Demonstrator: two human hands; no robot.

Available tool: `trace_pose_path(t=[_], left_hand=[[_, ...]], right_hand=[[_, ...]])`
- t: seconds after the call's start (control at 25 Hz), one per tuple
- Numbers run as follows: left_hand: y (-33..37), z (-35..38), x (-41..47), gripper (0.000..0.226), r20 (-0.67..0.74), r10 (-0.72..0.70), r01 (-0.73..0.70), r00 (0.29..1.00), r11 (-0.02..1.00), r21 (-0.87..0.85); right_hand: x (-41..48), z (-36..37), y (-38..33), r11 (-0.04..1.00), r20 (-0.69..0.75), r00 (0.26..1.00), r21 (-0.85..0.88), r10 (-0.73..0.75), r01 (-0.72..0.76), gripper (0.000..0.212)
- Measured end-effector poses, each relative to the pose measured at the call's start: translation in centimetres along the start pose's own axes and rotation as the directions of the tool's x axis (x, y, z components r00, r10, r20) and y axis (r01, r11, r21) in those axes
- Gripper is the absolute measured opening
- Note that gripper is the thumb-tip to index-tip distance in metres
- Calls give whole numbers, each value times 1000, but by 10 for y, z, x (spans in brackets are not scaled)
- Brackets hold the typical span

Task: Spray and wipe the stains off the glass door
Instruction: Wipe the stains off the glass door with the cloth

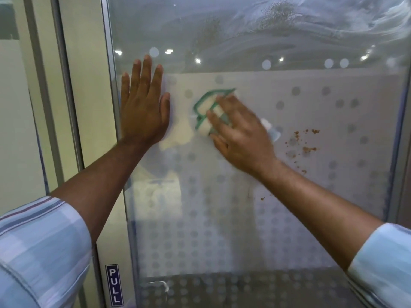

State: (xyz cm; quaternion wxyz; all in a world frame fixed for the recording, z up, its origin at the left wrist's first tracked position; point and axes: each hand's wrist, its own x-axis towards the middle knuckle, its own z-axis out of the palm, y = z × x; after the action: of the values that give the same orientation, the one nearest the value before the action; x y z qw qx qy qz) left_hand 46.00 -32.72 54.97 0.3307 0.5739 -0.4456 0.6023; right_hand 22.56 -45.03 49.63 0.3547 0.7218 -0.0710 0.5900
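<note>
I am partway through the wipe, by my reading. My right hand [242, 134] presses a white cloth with green edging [209, 110] flat against the glass door [244, 218], grip closed over the cloth with fingers spread across it. My left hand [144, 103] is open, palm flat on the glass just left of the cloth, holding nothing and bracing against the pane beside the metal door frame [111, 85].

Above the cloth, the upper glass shows wet, swirled smears with brownish residue [275, 12] mixed in, so that area looks sprayed and rubbed but not yet clear. To the right of the cloth and slightly below it, a cluster of brown stain specks [304, 143] sits untouched, with a few more specks lower down. Those are what is left, plus drying the streaks.

The cloth is bunched, its long axis running diagonally from lower left to upper right, the green-edged end pointing up. No spray bottle is in view.
</note>
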Motion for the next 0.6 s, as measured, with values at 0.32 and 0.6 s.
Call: trace_pose_path(t=[0.32,0.6], left_hand=[[27,-6,-10,60,-24,19,-20,1000,999,-44],[55,11,-30,64,3,53,-53,999,996,-65]], right_hand=[[-77,-11,-20,941,142,930,21,-338,339,37],[-9,-47,102,927,-103,944,-178,314,-329,39]])
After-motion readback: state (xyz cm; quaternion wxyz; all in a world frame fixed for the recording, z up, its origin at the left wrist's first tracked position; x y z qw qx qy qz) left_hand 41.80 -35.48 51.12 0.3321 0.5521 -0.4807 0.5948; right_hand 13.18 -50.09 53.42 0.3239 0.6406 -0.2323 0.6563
